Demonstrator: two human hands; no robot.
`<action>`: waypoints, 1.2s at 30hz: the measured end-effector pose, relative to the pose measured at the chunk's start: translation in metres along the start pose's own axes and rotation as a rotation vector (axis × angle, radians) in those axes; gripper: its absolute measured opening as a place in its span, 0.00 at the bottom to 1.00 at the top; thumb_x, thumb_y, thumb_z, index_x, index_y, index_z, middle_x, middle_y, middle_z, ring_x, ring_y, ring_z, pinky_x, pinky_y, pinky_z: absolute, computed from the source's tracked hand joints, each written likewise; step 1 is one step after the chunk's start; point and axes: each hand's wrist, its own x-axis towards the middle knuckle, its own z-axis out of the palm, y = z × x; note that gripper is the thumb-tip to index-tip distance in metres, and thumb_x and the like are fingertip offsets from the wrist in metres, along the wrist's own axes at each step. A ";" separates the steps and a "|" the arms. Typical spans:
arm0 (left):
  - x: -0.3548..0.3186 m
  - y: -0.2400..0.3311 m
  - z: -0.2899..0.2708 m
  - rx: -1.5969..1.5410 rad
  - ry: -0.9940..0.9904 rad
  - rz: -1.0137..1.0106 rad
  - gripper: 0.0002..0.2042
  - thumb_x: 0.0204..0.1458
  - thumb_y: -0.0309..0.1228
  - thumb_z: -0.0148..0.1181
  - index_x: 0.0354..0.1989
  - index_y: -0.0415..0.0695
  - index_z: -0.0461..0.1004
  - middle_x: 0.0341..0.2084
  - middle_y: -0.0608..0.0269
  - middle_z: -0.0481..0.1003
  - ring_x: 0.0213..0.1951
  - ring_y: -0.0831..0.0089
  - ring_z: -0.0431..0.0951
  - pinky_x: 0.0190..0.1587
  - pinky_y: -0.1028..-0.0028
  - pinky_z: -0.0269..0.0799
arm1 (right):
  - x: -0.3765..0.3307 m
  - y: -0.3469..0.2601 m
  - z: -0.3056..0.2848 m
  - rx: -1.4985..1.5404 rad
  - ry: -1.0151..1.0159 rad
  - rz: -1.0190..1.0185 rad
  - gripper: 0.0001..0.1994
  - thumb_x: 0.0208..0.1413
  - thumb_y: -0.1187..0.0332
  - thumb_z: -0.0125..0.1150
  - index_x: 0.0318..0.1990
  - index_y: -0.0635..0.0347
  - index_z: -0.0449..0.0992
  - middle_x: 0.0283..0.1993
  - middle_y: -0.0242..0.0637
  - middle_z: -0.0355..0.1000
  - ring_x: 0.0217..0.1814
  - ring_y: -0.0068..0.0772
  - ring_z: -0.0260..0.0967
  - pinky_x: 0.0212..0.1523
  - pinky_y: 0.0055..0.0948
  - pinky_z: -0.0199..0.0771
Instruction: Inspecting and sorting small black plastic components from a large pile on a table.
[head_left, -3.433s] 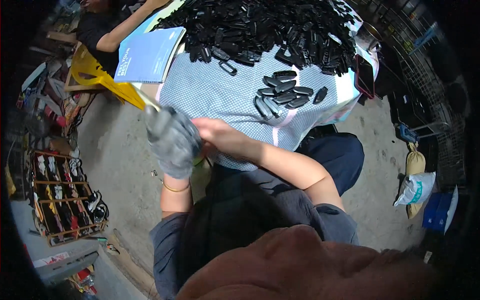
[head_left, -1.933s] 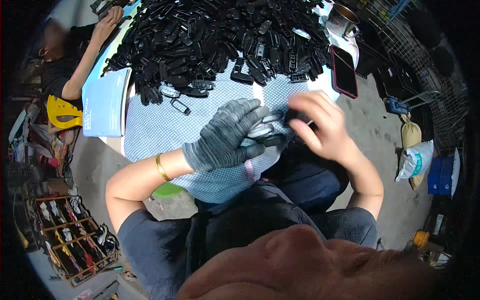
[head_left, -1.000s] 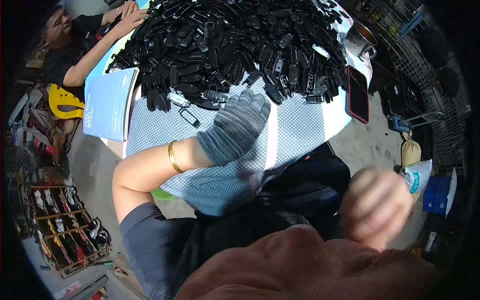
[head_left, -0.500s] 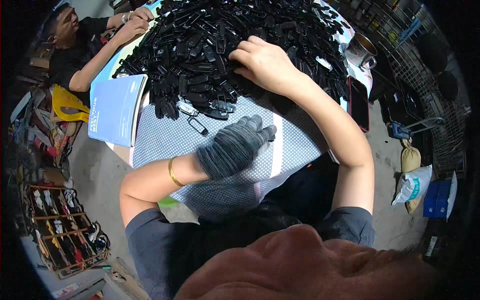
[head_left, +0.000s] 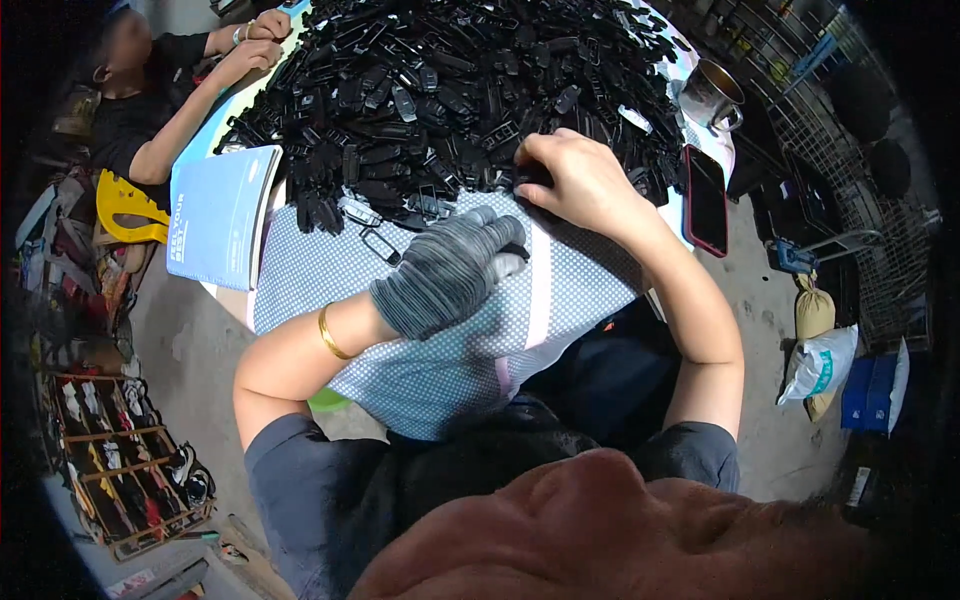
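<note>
A large heap of small black plastic parts (head_left: pixel 400 110), some with clear or silvery faces, covers the far side of the table. My left hand (head_left: pixel 450 268) wears a grey striped knit glove. Its fingers are curled around a small black part over the patterned cloth (head_left: pixel 310 275). At the heap's near edge is my bare right hand (head_left: pixel 590 185), thumb and fingers closed together. Something dark shows between them, too covered to name. One oblong black frame (head_left: pixel 381 246) lies on the cloth beside the gloved hand.
A blue booklet (head_left: pixel 222 220) stands at the table's left edge. On the right are a metal mug (head_left: pixel 710 95) and a phone (head_left: pixel 706 200). Another person (head_left: pixel 150 110) sits at the far left, hands by the heap. Sacks (head_left: pixel 820 360) stand on the floor at right.
My right hand has drawn back from over the heap to its near edge, toward my left hand. The gloved hand has shifted slightly up and left, and its fingers have turned.
</note>
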 end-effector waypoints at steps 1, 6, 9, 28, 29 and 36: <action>0.001 -0.004 0.004 0.042 0.045 0.085 0.09 0.46 0.30 0.56 0.35 0.39 0.71 0.30 0.54 0.72 0.32 0.59 0.72 0.37 0.66 0.70 | -0.002 -0.001 0.001 0.000 -0.002 0.004 0.13 0.39 0.66 0.65 0.33 0.60 0.73 0.33 0.39 0.72 0.39 0.42 0.68 0.40 0.36 0.69; 0.004 0.001 0.014 -0.357 0.061 -0.108 0.09 0.46 0.24 0.53 0.38 0.41 0.69 0.29 0.60 0.70 0.34 0.71 0.72 0.39 0.72 0.68 | -0.005 -0.003 0.019 -0.139 0.063 -0.072 0.15 0.37 0.68 0.65 0.36 0.59 0.75 0.33 0.36 0.71 0.40 0.41 0.66 0.40 0.36 0.68; 0.001 -0.012 0.012 -0.440 -0.060 -0.237 0.10 0.45 0.25 0.55 0.37 0.41 0.69 0.29 0.61 0.70 0.34 0.73 0.71 0.41 0.74 0.68 | -0.004 -0.008 0.023 -0.221 0.075 -0.095 0.14 0.35 0.69 0.63 0.33 0.62 0.75 0.31 0.36 0.69 0.41 0.40 0.65 0.41 0.37 0.67; 0.016 -0.009 -0.009 -1.221 0.277 -0.506 0.20 0.49 0.28 0.59 0.51 0.41 0.63 0.37 0.62 0.72 0.39 0.75 0.73 0.46 0.77 0.71 | -0.032 -0.025 0.010 1.112 0.091 0.249 0.13 0.61 0.70 0.45 0.47 0.70 0.69 0.35 0.36 0.70 0.32 0.23 0.70 0.34 0.20 0.73; 0.015 -0.011 -0.006 -1.226 0.301 -0.497 0.19 0.49 0.28 0.58 0.50 0.40 0.64 0.38 0.61 0.73 0.40 0.75 0.74 0.46 0.76 0.71 | -0.032 -0.026 0.012 1.112 0.092 0.247 0.13 0.61 0.70 0.45 0.47 0.70 0.69 0.35 0.36 0.70 0.32 0.23 0.70 0.34 0.20 0.73; 0.015 -0.011 -0.003 -1.105 0.318 -0.493 0.17 0.49 0.23 0.58 0.49 0.39 0.66 0.40 0.61 0.73 0.41 0.76 0.73 0.46 0.77 0.70 | -0.035 -0.023 0.022 1.395 0.089 0.440 0.11 0.57 0.71 0.52 0.41 0.74 0.72 0.34 0.40 0.71 0.29 0.25 0.73 0.32 0.21 0.75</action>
